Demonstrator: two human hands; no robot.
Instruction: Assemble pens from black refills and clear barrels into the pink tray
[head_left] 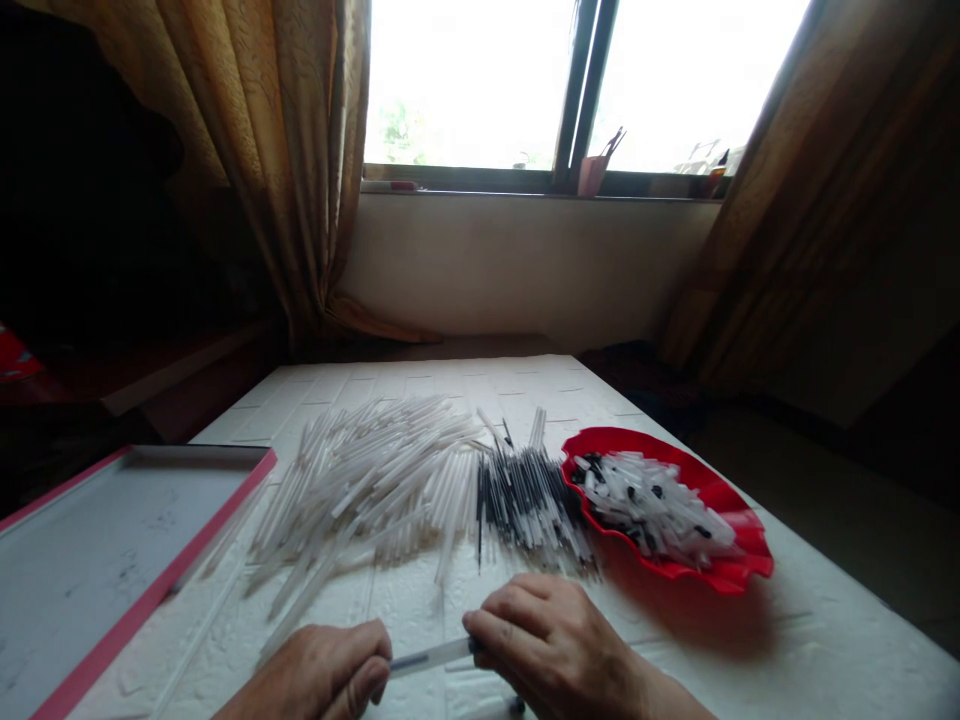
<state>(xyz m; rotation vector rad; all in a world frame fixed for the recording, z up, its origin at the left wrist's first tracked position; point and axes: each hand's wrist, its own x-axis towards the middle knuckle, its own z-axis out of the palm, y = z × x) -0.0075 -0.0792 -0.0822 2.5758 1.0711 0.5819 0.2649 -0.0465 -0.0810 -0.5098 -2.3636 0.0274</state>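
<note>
Near the front edge of the view, my left hand [319,670] grips one end of a clear pen [431,658] with a dark refill inside. The fingers of my right hand [559,640] are closed around its other end, where something black shows. The pen lies nearly level between both hands, above the white table. Beyond them spreads a big pile of clear pen barrels [375,475]. Beside it lies a bunch of black-ended ink refills [525,495]. Below my right hand, another clear piece with a black end [516,705] is partly hidden.
A red wavy-rimmed plate [750,540] on the right bears clear caps and small black pieces [652,500]. To the left lies a shallow pink-edged box lid [259,470]. Behind the table [420,375] stand a wall, curtains [262,150] and a bright window with a pink cup [592,175].
</note>
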